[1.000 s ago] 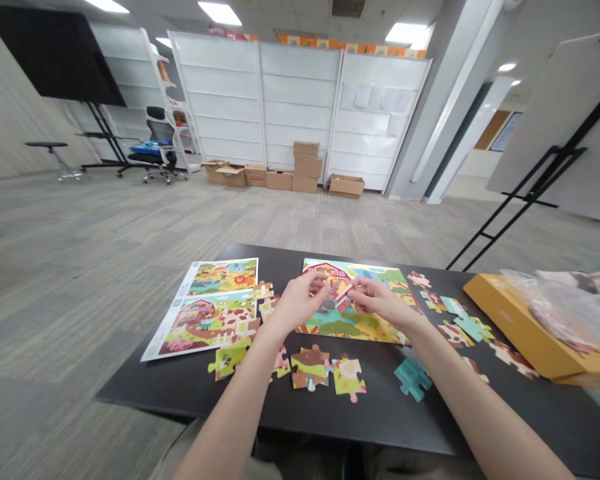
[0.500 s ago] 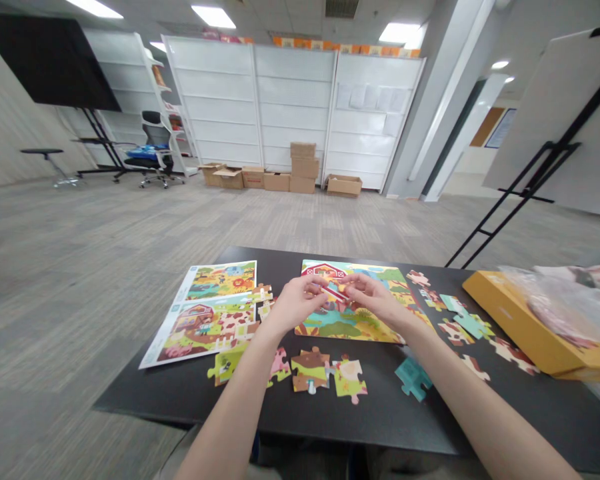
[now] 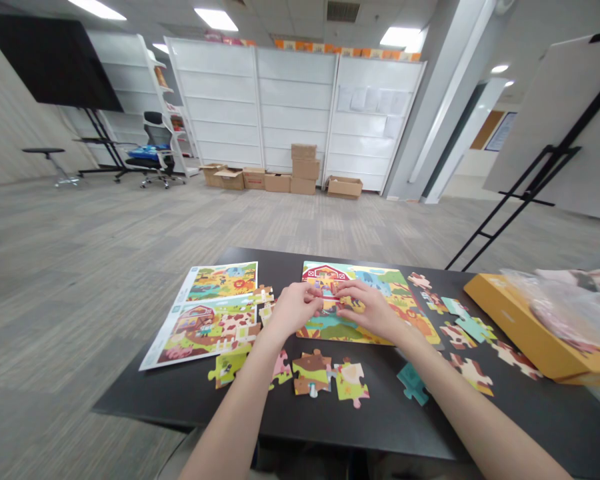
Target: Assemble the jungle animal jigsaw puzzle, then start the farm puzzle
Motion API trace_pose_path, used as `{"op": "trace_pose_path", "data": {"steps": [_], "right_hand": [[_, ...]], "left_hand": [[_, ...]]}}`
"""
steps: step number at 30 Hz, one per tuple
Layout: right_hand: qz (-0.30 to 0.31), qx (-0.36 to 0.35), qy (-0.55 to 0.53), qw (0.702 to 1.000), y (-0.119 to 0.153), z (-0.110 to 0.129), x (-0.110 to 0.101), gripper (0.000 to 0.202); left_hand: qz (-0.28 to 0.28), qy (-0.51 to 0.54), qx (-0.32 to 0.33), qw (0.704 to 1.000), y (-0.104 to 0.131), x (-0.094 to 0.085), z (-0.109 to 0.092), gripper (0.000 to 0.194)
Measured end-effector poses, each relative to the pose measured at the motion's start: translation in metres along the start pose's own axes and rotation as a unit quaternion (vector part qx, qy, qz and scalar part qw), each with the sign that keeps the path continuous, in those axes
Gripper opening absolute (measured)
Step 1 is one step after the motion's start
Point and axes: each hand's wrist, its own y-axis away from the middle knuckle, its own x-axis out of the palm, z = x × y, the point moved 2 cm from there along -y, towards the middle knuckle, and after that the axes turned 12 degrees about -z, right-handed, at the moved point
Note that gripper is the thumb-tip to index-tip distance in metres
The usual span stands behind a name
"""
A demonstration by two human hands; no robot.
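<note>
My left hand [image 3: 296, 308] and my right hand [image 3: 366, 308] meet over a colourful picture board [image 3: 395, 273]. Between their fingertips is a red-and-white jigsaw piece [image 3: 330, 298], mostly covered by the fingers; both hands are closed on its sides. Just beyond it, a red barn roof [image 3: 325, 272] shows at the board's upper left. Nearer me on the black table lie a brown-and-green jigsaw piece [image 3: 312, 375], a piece with a white hen [image 3: 351, 381] and a teal piece [image 3: 413, 383]. My left forearm partly hides a pink piece [image 3: 281, 368].
A printed picture sheet [image 3: 200, 317] lies at the left, with loose pieces along its right edge. Several cow-patterned pieces [image 3: 473, 373] and light-green pieces [image 3: 473, 327] are at the right. Beside them stands a yellow box [image 3: 535, 333] with plastic wrap. The black table [image 3: 180, 400] ends close to me.
Both hands have lowered slightly toward the board with the jigsaw piece, and the barn roof shows more. My right forearm has shifted, uncovering more of a cow-patterned piece.
</note>
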Motion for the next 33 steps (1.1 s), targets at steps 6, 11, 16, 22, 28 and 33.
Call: {"op": "trace_pose_path", "data": {"steps": [6,11,16,22,28,33], "right_hand": [[-0.012,0.042,0.042,0.998,-0.001,-0.02,-0.014,0.017],[-0.004,0.079,0.079,0.994,-0.01,-0.033,-0.016,0.016],[0.026,0.091,0.09,0.991,-0.038,-0.044,-0.003,0.017],[0.04,0.112,0.098,0.988,-0.053,-0.058,0.018,0.018],[0.04,0.117,0.082,0.989,-0.044,-0.062,0.027,0.018],[0.049,0.101,0.079,0.991,-0.042,-0.061,0.029,0.018]], "left_hand": [[-0.11,-0.314,0.116,0.936,0.01,-0.012,-0.005,0.023],[-0.05,-0.368,0.136,0.919,0.014,-0.004,0.0,0.028],[-0.03,-0.381,0.128,0.915,0.013,0.001,-0.001,0.029],[-0.024,-0.379,0.125,0.916,0.013,-0.001,-0.003,0.029],[-0.019,-0.388,0.138,0.911,0.015,-0.004,-0.005,0.03],[-0.017,-0.387,0.139,0.911,0.015,-0.004,-0.005,0.03]]}}
